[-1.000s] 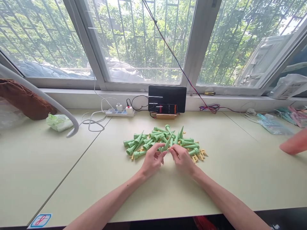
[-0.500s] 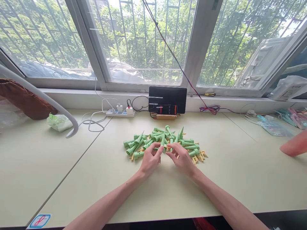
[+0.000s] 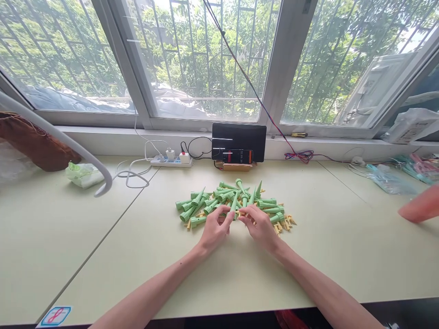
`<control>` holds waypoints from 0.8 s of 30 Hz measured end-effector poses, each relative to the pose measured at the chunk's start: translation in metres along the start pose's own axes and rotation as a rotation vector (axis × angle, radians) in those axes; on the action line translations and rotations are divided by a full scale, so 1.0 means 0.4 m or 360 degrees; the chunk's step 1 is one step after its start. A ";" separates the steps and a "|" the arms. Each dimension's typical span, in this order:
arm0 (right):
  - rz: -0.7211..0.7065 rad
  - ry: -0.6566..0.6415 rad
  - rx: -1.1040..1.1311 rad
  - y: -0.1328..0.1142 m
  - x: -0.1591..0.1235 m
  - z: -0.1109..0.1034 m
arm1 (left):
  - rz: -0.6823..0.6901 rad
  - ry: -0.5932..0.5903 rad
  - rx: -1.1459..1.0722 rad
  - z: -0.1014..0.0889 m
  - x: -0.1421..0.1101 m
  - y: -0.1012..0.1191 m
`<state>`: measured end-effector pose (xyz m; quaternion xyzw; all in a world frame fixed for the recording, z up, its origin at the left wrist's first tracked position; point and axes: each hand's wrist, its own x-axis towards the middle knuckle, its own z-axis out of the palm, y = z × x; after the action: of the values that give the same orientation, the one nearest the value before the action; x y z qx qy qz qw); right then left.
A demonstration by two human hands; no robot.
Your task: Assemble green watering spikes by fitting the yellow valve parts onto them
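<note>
My left hand [image 3: 216, 227] is closed around a green plastic plant watering spike [image 3: 234, 201], its pointed end tilted up and away from me. Close beside it, my right hand [image 3: 258, 224] pinches a small yellow plastic piece [image 3: 241, 213] between thumb and fingertips, near the spike's lower part. Whether the two parts touch is too small to tell. Just beyond both hands lies a heap of similar green spikes [image 3: 187, 214], pointing in various directions. Small yellow pieces [image 3: 288, 222] are scattered among them and to the right of my right hand.
Behind the heap, a phone [image 3: 238, 156] leans on a dark tablet-like panel [image 3: 240, 132]. A power strip [image 3: 171, 161] with plugs stands left of it. A curved white tube [image 3: 99, 171] and a plastic bag [image 3: 84, 174] are farther left. A reddish object [image 3: 420, 204] is at the right.
The green spike in my left hand leans slightly more to the right. My right fingertips and the yellow piece are a little nearer to it.
</note>
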<state>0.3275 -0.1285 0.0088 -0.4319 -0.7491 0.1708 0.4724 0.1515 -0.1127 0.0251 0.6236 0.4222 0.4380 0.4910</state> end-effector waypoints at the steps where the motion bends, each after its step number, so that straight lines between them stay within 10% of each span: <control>1: 0.0003 0.0001 0.0002 0.001 -0.001 0.000 | 0.0011 -0.0011 0.0013 0.000 -0.001 0.000; 24: 0.0171 0.0053 0.0048 -0.004 0.004 -0.002 | 0.0083 -0.0146 0.0097 0.004 -0.008 -0.005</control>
<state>0.3271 -0.1285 0.0112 -0.4672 -0.7143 0.1999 0.4813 0.1520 -0.1158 0.0227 0.6685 0.3959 0.4086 0.4791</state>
